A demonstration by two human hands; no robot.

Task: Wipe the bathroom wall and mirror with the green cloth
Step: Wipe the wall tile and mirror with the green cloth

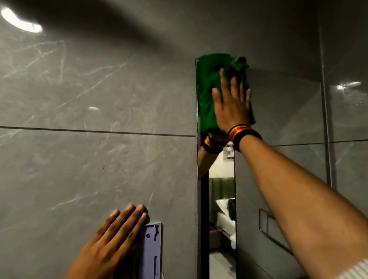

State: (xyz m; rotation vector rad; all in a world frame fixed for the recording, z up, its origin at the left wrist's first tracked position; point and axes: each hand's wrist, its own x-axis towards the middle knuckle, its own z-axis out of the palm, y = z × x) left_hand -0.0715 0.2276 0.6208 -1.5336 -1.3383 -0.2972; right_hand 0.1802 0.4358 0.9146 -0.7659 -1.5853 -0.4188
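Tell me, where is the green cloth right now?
The green cloth is pressed flat under the right hand at the mirror's top left corner, upper middle of the head view, beside the grey wall.

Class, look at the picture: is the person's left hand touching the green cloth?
Apart. The head view shows the left hand flat on the grey wall low down, while the green cloth sits far above under the right hand.

This was a bathroom in a home or hotel: the wall (80, 96) was clad in large glossy grey marble-look tiles with thin dark joints, and a frameless mirror (288, 173) was fixed flat against it. The glass reflected a chrome towel rail (267, 223) and, through a doorway, a bedroom with white bedding (226, 221), while ceiling lights glared off the polished tiles
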